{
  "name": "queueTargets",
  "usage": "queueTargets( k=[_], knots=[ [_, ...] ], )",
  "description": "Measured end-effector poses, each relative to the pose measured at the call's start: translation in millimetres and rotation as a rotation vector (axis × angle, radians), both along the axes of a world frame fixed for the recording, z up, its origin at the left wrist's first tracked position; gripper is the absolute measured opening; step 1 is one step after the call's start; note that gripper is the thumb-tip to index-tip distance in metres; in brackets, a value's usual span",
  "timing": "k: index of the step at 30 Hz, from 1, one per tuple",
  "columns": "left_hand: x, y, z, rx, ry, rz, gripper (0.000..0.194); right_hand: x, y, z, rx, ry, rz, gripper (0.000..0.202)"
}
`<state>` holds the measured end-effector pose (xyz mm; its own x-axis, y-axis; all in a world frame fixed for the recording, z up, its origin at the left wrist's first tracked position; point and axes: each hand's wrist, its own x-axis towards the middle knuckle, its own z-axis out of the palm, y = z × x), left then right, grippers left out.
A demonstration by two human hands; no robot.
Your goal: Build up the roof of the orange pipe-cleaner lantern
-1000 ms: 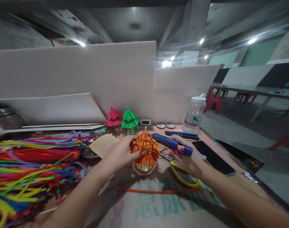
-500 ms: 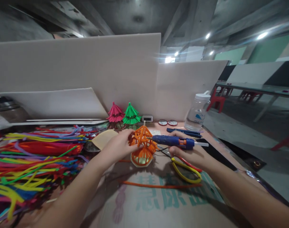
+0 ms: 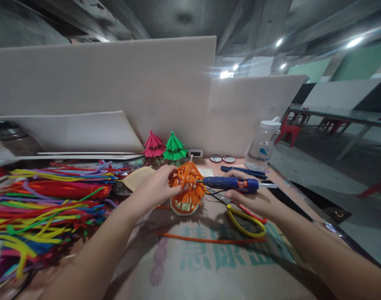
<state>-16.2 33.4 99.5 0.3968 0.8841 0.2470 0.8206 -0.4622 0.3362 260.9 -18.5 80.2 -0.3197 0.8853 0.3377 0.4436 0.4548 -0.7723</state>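
Note:
My left hand (image 3: 161,183) is closed on the left side of an orange pipe-cleaner pavilion model (image 3: 188,187), whose stick tip points up and whose pale base (image 3: 184,207) is near the board. In my right hand (image 3: 249,200) is a blue hot glue gun (image 3: 229,183) with a clear glue stick out of its back end. Its nozzle points left and meets or nearly meets the orange roof frame. Under the right hand lie scissors (image 3: 246,223) with yellow and red handles. A loose orange pipe cleaner (image 3: 209,240) lies in front of the model.
Bundles of coloured pipe cleaners (image 3: 46,216) cover the left side. Behind stand a pink model (image 3: 153,146), a green model (image 3: 174,148), a small display (image 3: 195,153), glasses (image 3: 222,159), a blue utility knife (image 3: 243,171) and a water bottle (image 3: 262,146). White panels (image 3: 140,83) rise behind.
The orange model has tilted or turned slightly in my left hand. The glue gun stays at its roof, a little further right in view. The whole view has shifted slightly.

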Motion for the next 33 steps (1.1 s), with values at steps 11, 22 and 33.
queueTargets(
  k=[11,22,33],
  knots=[
    [1.8,-1.7,0.9,-0.017,-0.005,-0.007,0.042,-4.5,0.1,3.9,0.113,-0.076,-0.033,0.033],
    [2.9,-2.2,2.0,-0.030,-0.033,-0.001,0.042,-4.4,-1.1,3.4,0.160,-0.129,-0.056,0.037],
    [2.2,-0.1,0.8,-0.047,-0.027,0.006,0.045,-3.8,1.2,-1.3,0.201,-0.189,-0.068,0.042]
  ],
)
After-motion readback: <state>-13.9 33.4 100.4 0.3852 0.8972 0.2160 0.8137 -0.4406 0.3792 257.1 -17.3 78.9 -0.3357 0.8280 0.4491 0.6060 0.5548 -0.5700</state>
